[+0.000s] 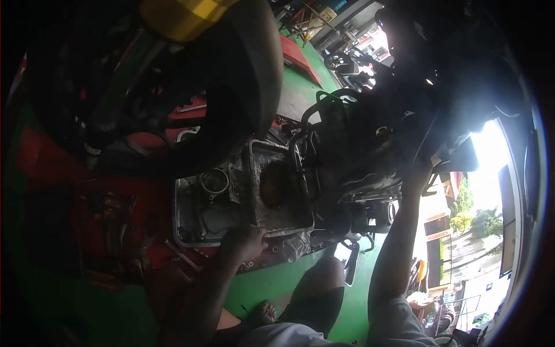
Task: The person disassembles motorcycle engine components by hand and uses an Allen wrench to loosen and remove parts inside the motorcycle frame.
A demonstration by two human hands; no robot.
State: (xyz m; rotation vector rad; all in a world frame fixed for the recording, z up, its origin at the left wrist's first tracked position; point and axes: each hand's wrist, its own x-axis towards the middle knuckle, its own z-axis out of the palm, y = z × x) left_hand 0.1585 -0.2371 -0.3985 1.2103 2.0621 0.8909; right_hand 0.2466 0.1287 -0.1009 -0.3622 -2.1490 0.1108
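Observation:
My left hand (245, 243) is low over the near edge of a metal tray (179, 217), beside small washers and a crumpled clear plastic bag (296, 247). Its visible fingertips are slightly apart, with nothing seen between them. The tray holds metal engine parts, among them a round ring-shaped piece (214, 181). A second tray (309, 217) beside it has a dark, wet-looking bottom. My right hand (419, 170) reaches up to the underside of a dark motorcycle (358, 139); its fingers are lost in shadow, and what they touch is hidden.
A large front wheel (263, 75) with a gold fork part (185, 20) fills the upper left. Tools, including a wrench (182, 254), lie on the red platform (153, 199). My bent knee (326, 272) is near the green floor (263, 286). Other motorcycles (341, 62) stand farther back.

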